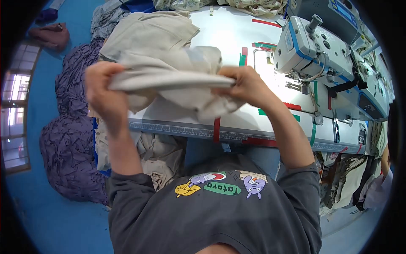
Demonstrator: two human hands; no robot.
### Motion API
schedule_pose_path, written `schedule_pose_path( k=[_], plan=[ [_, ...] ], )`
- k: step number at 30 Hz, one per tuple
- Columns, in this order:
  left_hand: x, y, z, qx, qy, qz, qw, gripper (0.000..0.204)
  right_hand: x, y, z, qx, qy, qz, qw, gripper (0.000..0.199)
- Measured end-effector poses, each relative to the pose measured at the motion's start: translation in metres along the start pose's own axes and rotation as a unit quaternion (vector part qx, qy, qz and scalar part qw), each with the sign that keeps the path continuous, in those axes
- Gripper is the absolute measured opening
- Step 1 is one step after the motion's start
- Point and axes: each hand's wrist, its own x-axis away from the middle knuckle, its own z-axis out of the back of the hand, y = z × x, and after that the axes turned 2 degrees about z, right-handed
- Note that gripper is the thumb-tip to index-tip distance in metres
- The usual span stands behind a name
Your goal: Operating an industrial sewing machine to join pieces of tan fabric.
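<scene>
Gripping a folded beige cotton garment piece above the white counter, the left hand and right hand are pinching its ends; trailing folds are risking a snag near the white sewing machine.

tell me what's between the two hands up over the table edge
In the head view, a folded band of beige fabric spans from the left hand to the right hand; each hand's grip pinches one end, with more cloth bunched below.

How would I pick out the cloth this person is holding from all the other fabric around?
Start at the white sewing table. Above its near edge, the left hand and right hand stretch a beige cloth between them. It alone is lifted; the other beige pieces lie flat or hang.
</scene>
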Motion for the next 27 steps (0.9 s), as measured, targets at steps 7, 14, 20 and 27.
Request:
schedule_pose_path(
  k=[7,14,20,27],
  plan=[
    [-0.023,-0.155,0.095,-0.104,0.081,0.134,0.982,0.022,-0.041,-0.017,0.04,0.296,0.411,0.267,0.819,0.028],
    [-0.008,-0.172,0.105,0.055,-0.091,0.33,0.938,0.031,-0.104,0.013,0.025,-0.32,0.236,-0.04,0.917,0.026],
    [-0.052,-0.152,0.153,0.09,0.133,0.169,0.973,0.018,-0.137,-0.015,0.038,-0.36,0.284,0.107,0.882,0.025],
    [0.027,-0.041,0.136,-0.272,-0.221,0.065,0.934,0.026,-0.096,0.107,0.041,-0.116,0.336,0.013,0.935,0.028]
  ],
)
